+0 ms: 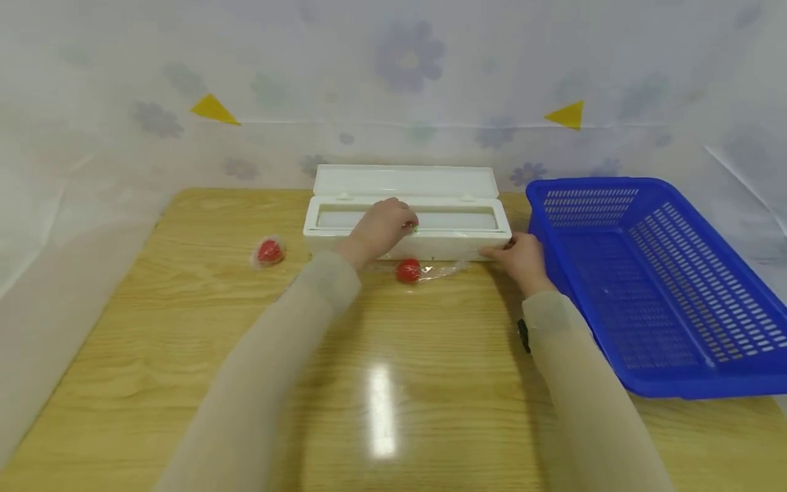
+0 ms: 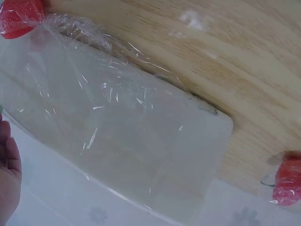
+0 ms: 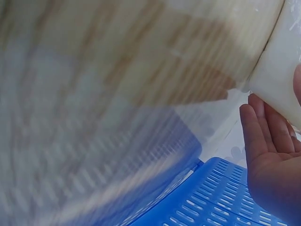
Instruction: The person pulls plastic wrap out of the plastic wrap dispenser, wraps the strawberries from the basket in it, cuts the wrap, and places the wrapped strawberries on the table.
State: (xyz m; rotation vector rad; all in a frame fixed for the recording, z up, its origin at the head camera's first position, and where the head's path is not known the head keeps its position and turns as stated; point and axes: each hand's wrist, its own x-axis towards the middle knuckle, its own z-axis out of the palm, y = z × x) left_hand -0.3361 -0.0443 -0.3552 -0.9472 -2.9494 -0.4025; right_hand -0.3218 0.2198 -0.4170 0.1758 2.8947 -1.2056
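Observation:
A long white cling film box [image 1: 467,244] stands on the table with its lid [image 1: 406,181] raised at the back. My left hand [image 1: 382,229] is over the middle of its front rim, fingers curled on a small green piece [image 1: 415,229]. My right hand [image 1: 521,258] grips the box's right front end, thumb in front and fingers around the end [image 3: 273,136]. Clear cling film [image 2: 94,89] drapes down the box front to a red round thing [image 1: 408,270] lying before it. Farther left lies another film-wrapped red round thing [image 1: 269,251].
A big blue plastic basket [image 1: 664,389] with slotted walls stands at the right, close beside my right hand. The wooden table [image 1: 184,328] ends at a flowered cloth backdrop [image 1: 406,61] just behind the box. Two yellow triangles [image 1: 213,109] are stuck on the cloth.

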